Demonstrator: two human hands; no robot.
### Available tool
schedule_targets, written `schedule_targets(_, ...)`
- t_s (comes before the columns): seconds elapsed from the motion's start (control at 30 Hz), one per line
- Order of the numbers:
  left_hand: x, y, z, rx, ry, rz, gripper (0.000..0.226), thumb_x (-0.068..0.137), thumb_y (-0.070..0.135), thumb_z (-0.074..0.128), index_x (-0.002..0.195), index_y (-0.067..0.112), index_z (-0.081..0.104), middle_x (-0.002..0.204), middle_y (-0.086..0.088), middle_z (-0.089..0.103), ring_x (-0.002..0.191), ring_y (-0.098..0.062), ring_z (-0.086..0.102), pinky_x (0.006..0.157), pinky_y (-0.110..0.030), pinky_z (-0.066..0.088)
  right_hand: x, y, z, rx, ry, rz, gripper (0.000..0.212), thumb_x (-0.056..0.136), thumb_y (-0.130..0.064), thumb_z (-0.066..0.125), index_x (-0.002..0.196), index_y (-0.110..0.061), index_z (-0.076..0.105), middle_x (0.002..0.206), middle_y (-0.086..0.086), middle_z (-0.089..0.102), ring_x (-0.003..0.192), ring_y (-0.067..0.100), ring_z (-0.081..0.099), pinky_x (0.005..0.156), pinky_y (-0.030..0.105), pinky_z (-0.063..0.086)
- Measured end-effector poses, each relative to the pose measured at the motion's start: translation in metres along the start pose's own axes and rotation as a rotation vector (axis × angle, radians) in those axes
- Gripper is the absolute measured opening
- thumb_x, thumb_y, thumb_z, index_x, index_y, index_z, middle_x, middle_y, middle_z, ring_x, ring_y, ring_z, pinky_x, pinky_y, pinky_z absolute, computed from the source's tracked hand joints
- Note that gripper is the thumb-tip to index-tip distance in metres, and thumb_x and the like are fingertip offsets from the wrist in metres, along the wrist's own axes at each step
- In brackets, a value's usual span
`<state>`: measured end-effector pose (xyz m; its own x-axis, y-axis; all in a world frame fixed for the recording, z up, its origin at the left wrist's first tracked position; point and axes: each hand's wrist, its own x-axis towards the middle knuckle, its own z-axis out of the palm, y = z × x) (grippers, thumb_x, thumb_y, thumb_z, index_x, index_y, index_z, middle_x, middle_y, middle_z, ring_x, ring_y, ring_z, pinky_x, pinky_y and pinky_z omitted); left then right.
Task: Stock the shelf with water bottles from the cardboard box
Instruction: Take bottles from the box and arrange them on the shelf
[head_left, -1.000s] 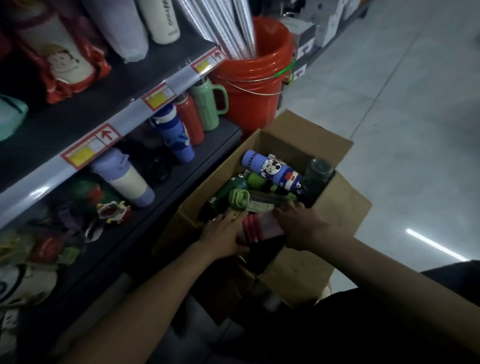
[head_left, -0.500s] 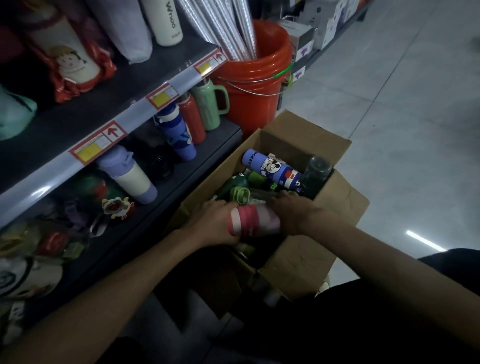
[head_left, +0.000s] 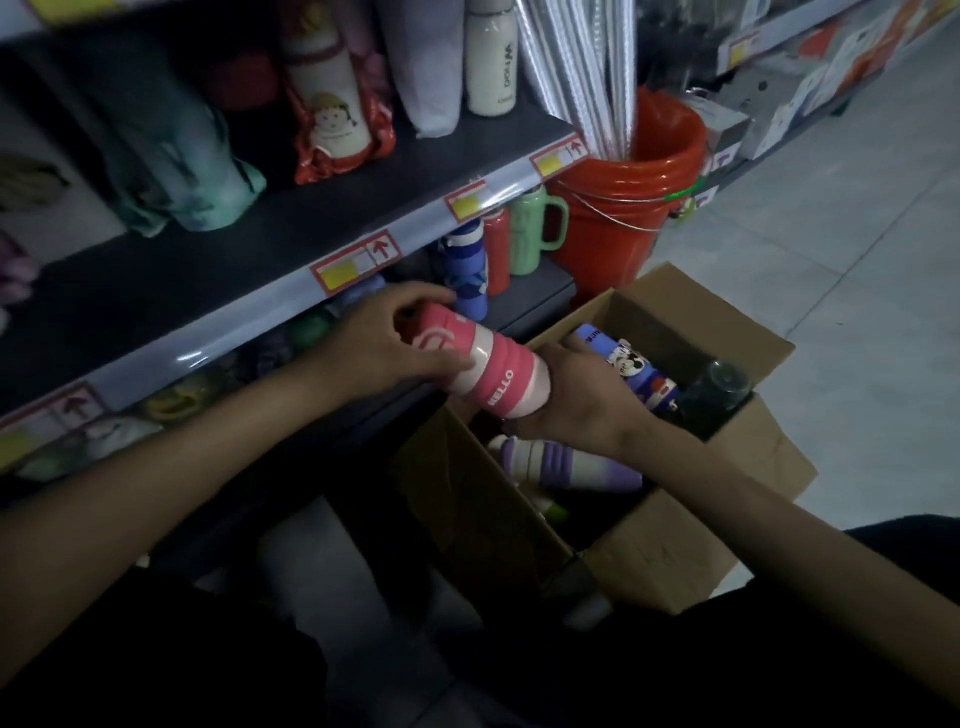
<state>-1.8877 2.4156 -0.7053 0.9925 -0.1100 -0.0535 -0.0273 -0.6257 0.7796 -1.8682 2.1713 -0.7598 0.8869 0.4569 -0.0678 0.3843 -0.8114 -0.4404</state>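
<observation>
Dim shop aisle: shelf on the left, open box on the floor beside it. The pink bottle was held tilted above the box's left edge. The left hand had its fingers curled round the cap end, and the right hand gripped the base.

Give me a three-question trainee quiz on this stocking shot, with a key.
1. True or false: the pink bottle lies inside the cardboard box.
2. Of the left hand and right hand, which holds the pink bottle? A) left alone B) right alone C) both
3. Fill in: the striped bottle lying in the box nearest the person is ___ and white.
Key: 1 false, it is held up out of the box; 2 C; 3 purple.
</observation>
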Motion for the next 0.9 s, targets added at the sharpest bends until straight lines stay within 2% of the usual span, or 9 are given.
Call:
schedule_targets(0.13,-0.039,-0.005,-0.023,-0.595,0.231,-0.18,0.045,0.082,0.044,0.078,0.124,0.03,0.069,0.125,-0.002,0.07,0.105,-0.017,0.07,0.077,-0.028,0.058,-0.004,-0.03,0.003,0.315,-0.005,0.063,0.06,0.067,-0.048,0.09,0.117,-0.025,0.064,0.098,-0.012,0.069,0.085,0.003,0.066,0.072,0.019,0.053)
schedule_targets(0.27,-0.07,-0.019,-0.008,-0.977,0.322,-0.399,0.041,0.094,0.053,0.06,0.117,0.021,0.071,0.116,-0.01,0.075,0.104,-0.025,0.072,0.09,-0.041,0.056,-0.014,-0.053,0.01,0.832,-0.134,0.13,0.077,0.063,-0.038,0.092,0.13,-0.038,0.055,0.119,-0.003,0.069,0.103,0.013,0.07,0.091,0.043,0.061)
schedule_targets(0.47,-0.069,-0.02,0.001,-0.969,0.185,-0.314,0.04,0.09,0.051,0.065,0.12,0.026,0.073,0.121,-0.008,0.074,0.116,-0.028,0.068,0.107,-0.053,0.048,-0.021,-0.099,0.011,1.399,-0.204,0.251,0.055,0.081,-0.007,0.077,0.131,-0.018,0.057,0.121,0.018,0.07,0.094,0.028,0.074,0.072,0.036,0.062)
schedule_targets(0.57,-0.071,-0.023,0.003,-0.984,0.155,-0.299,0.045,0.083,0.052,0.075,0.122,0.029,0.073,0.124,-0.004,0.073,0.119,-0.026,0.067,0.11,-0.051,0.045,-0.015,-0.112,0.012,1.596,-0.28,0.323,0.039,0.084,-0.01,0.067,0.123,-0.006,0.064,0.109,0.025,0.072,0.085,0.031,0.073,0.072,0.038,0.062)
schedule_targets(0.67,-0.062,-0.023,-0.002,-0.988,0.302,-0.302,0.075,0.063,0.063,0.087,0.127,0.027,0.071,0.13,-0.003,0.07,0.127,-0.027,0.061,0.115,-0.05,0.041,-0.008,-0.119,0.009,1.704,-0.377,0.417,0.044,0.079,-0.023,0.061,0.115,0.003,0.067,0.097,0.026,0.069,0.077,0.034,0.069,0.071,0.039,0.059)
schedule_targets(0.7,-0.06,-0.022,-0.004,-0.984,0.324,-0.29,0.066,0.07,0.06,0.084,0.125,0.026,0.072,0.126,-0.002,0.072,0.127,-0.027,0.061,0.113,-0.048,0.043,-0.004,-0.12,0.009,1.727,-0.377,0.41,0.048,0.078,-0.024,0.059,0.116,0.003,0.066,0.098,0.026,0.067,0.079,0.034,0.068,0.073,0.04,0.058)
schedule_targets(0.77,-0.057,-0.021,-0.01,-0.948,0.353,-0.275,0.025,0.094,0.039,0.068,0.113,0.024,0.075,0.102,0.007,0.079,0.126,-0.029,0.062,0.097,-0.031,0.054,0.006,-0.121,0.01,1.773,-0.379,0.349,0.051,0.078,-0.023,0.057,0.121,0.003,0.063,0.104,0.025,0.064,0.084,0.035,0.066,0.08,0.043,0.055)
schedule_targets(0.83,-0.063,-0.023,-0.015,-0.954,0.34,-0.296,0.027,0.099,0.039,0.06,0.115,0.021,0.073,0.1,0.006,0.079,0.121,-0.028,0.065,0.088,-0.028,0.055,0.013,-0.124,0.01,1.83,-0.426,0.269,0.05,0.08,-0.021,0.054,0.123,0.003,0.062,0.108,0.024,0.066,0.091,0.035,0.066,0.089,0.044,0.051)
schedule_targets(0.9,-0.073,-0.028,-0.019,-0.957,0.304,-0.286,0.041,0.093,0.054,0.062,0.121,0.026,0.072,0.117,-0.002,0.075,0.115,-0.027,0.068,0.098,-0.044,0.052,0.017,-0.128,0.012,1.84,-0.488,0.197,0.044,0.084,-0.02,0.049,0.12,0.0,0.065,0.108,0.021,0.068,0.093,0.033,0.067,0.091,0.045,0.05)
